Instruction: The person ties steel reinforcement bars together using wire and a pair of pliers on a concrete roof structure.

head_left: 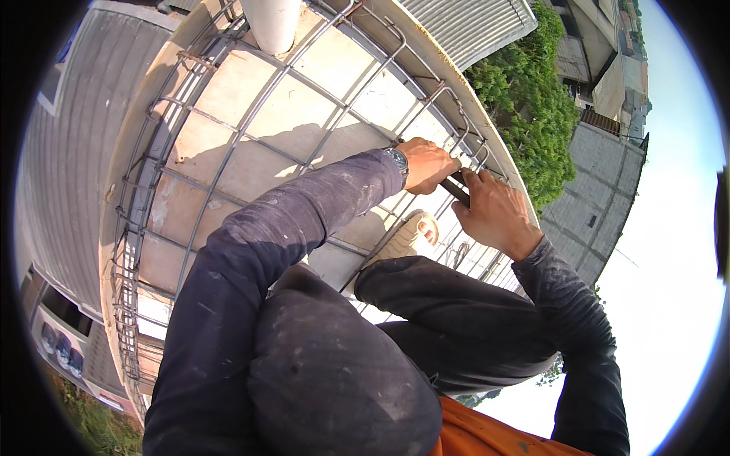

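Observation:
My left hand (430,165), with a wristwatch (396,159) above it, is closed at the right side of the steel rebar grid (285,70). What its fingers grip is hidden from this view. Close beside it, my right hand (498,213) is closed around a dark, narrow tool handle (456,190), its thumb and forefinger near the left fingers. The tool's working end is covered by the hands. Bent rebar hooks (461,106) stand along the edge just beyond both hands. My light-coloured shoe (411,237) rests on the grid below them.
Pale boards (228,99) lie under the grid, bordered by a raised wooden form edge (122,163). A white pipe (272,24) rises at the top. Beyond the edges, the ground drops to corrugated roofs (84,152), a green tree (525,106) and a block wall (601,182).

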Demonstrator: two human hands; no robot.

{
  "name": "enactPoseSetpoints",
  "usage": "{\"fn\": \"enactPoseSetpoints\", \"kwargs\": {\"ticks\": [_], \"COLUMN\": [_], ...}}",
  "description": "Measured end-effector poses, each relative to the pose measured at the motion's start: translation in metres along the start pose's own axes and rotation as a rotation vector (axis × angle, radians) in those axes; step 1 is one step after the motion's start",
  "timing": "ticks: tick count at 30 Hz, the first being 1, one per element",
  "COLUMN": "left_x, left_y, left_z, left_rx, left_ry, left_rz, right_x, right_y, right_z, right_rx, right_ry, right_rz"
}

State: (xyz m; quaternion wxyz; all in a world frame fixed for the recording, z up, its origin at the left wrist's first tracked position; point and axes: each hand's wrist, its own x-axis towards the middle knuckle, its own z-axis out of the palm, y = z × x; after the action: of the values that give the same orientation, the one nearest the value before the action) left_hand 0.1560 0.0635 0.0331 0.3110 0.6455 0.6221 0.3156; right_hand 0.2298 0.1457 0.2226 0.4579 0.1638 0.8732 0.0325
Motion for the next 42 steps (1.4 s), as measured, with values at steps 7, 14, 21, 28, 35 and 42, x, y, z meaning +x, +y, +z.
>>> {"fn": "enactPoseSetpoints", "kwargs": {"ticks": [7, 14, 21, 28, 35, 42], "left_x": [-0.065, -0.073, -0.076, -0.126, -0.197, -0.201], "left_y": [-0.005, -0.007, -0.011, -0.023, -0.007, 0.044], "left_z": [0.033, 0.024, 0.029, 0.008, -0.035, 0.003], "left_rx": [0.137, 0.015, -0.288, -0.972, -0.876, -1.108], "left_ry": [0.381, 0.253, 0.247, 0.414, 0.728, 0.57], "left_rz": [-0.23, -0.455, -0.544, -0.574, -0.68, -0.785], "right_x": [0.036, 0.06, 0.05, 0.029, 0.034, 0.044], "right_y": [0.05, 0.065, 0.065, 0.083, 0.07, -0.073], "right_z": [0.024, 0.021, 0.058, 0.171, 0.199, 0.113], "right_rx": [0.442, 0.622, 0.632, 0.411, 0.32, 1.426], "right_ry": [-0.384, -0.558, -0.434, 0.184, 0.397, -0.068], "right_rz": [0.109, 0.282, 0.162, 0.048, -0.023, -0.213]}}
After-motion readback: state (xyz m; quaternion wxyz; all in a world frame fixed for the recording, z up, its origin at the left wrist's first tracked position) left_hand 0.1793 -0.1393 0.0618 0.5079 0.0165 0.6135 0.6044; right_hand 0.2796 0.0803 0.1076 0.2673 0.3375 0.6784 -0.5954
